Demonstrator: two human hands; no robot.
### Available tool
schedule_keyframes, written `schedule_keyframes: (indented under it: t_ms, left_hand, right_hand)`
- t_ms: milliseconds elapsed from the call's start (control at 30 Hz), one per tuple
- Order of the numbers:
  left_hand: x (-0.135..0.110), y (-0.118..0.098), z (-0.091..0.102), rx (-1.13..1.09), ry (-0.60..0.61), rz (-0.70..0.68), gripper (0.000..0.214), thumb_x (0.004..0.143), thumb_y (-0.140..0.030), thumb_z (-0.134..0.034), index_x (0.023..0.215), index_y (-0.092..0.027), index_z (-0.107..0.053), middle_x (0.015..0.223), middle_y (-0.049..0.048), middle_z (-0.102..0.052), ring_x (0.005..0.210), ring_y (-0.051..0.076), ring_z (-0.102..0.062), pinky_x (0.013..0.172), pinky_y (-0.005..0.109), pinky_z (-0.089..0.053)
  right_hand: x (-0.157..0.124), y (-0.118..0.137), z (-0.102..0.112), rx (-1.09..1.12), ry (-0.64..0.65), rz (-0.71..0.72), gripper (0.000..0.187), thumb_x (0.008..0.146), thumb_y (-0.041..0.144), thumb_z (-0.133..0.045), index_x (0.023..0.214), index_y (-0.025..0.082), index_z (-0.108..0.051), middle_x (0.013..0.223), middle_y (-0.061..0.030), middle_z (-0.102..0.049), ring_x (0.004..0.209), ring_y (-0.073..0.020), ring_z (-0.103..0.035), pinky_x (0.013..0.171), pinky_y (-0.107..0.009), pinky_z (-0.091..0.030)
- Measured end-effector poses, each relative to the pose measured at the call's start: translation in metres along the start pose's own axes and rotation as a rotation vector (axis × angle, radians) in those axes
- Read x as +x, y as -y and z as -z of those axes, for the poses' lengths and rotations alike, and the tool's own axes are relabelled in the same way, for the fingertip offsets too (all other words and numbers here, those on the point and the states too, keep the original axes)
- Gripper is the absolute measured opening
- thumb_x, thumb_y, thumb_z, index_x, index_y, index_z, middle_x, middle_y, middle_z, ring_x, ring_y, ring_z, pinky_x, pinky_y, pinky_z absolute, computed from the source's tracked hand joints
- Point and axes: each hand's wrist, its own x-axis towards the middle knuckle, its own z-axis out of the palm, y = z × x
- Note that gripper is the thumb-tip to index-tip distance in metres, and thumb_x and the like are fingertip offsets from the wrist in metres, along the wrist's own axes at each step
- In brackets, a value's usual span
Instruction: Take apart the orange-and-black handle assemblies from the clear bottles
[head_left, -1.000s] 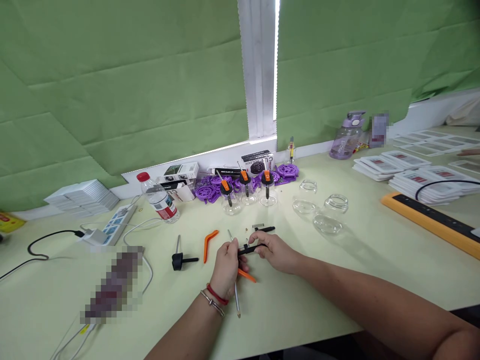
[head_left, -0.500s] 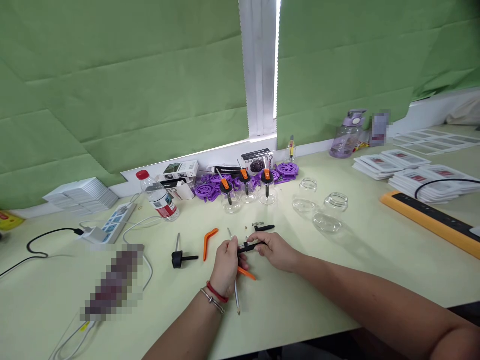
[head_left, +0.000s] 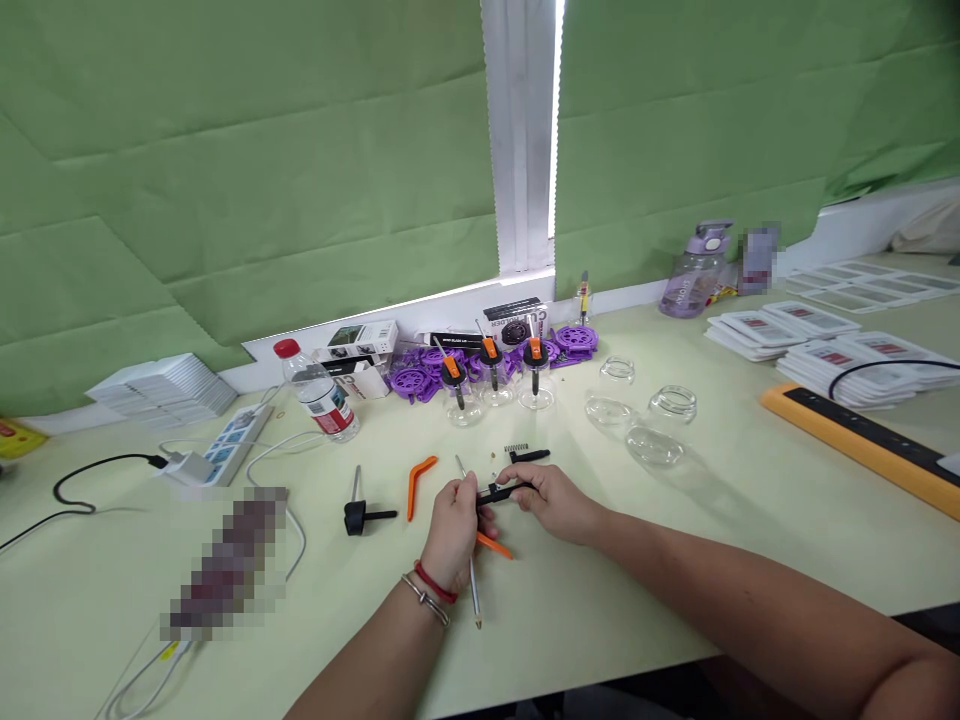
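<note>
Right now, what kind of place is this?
Probably a pale-yellow workbench for small parts: see the slim black plastic piece, coiled metal spring and three clear containers with orange-and-black tops.

The left forearm (head_left: 379, 645) slanted up and rightward from the lower edge, and the left hand (head_left: 450, 525) was curled closed, its thumb (head_left: 469, 490) pointing forward. The right forearm (head_left: 697, 565) stretched leftward from the right side, and the right hand (head_left: 556, 503) sat just beside the left, fingers (head_left: 519, 470) bent in a pinch
</note>
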Motion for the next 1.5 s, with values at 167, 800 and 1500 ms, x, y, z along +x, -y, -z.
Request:
schedule_keyframes:
  t_ms: [167, 800, 1500]
  left_hand:
    - [-0.0027, -0.0013, -0.0008, 0.022, 0.028, 0.000, 0.035, 0.082, -0.052, -0.048, 0.075, -0.018, -0.044, 0.050, -0.0033, -0.052, 0.035, 0.011, -0.050, 0.037, 0.021, -0.038]
    - [-0.0015, -0.0005, -0.0024, -0.005, 0.005, 0.002, 0.038, 0.080, -0.055, -0.051, 0.075, -0.018, -0.045, 0.049, -0.0039, -0.051, 0.034, 0.011, -0.049, 0.036, 0.020, -0.037]
    - [-0.0041, -0.0031, -0.0032, -0.014, 0.002, 0.013, 0.040, 0.079, -0.057, -0.051, 0.074, -0.018, -0.044, 0.049, -0.0041, -0.051, 0.034, 0.010, -0.049, 0.036, 0.021, -0.038]
  right_hand:
    - [-0.0010, 0.0033, 0.0009, -0.011, 0.016, -0.007, 0.027, 0.081, 0.013, -0.043, 0.106, 0.021, -0.050, 0.064, 0.0045, -0.048, 0.059, -0.0113, -0.045, 0.059, -0.024, -0.037]
    - [-0.0013, 0.0074, -0.0006, -0.005, 0.017, -0.005, 0.027, 0.080, 0.011, -0.043, 0.103, 0.020, -0.055, 0.063, 0.0046, -0.046, 0.058, -0.0107, -0.042, 0.058, -0.024, -0.036]
    - [-0.0009, 0.0064, -0.0015, -0.005, -0.002, 0.015, 0.031, 0.080, 0.011, -0.044, 0.106, 0.020, -0.058, 0.063, 0.0037, -0.048, 0.059, -0.0114, -0.045, 0.060, -0.024, -0.038]
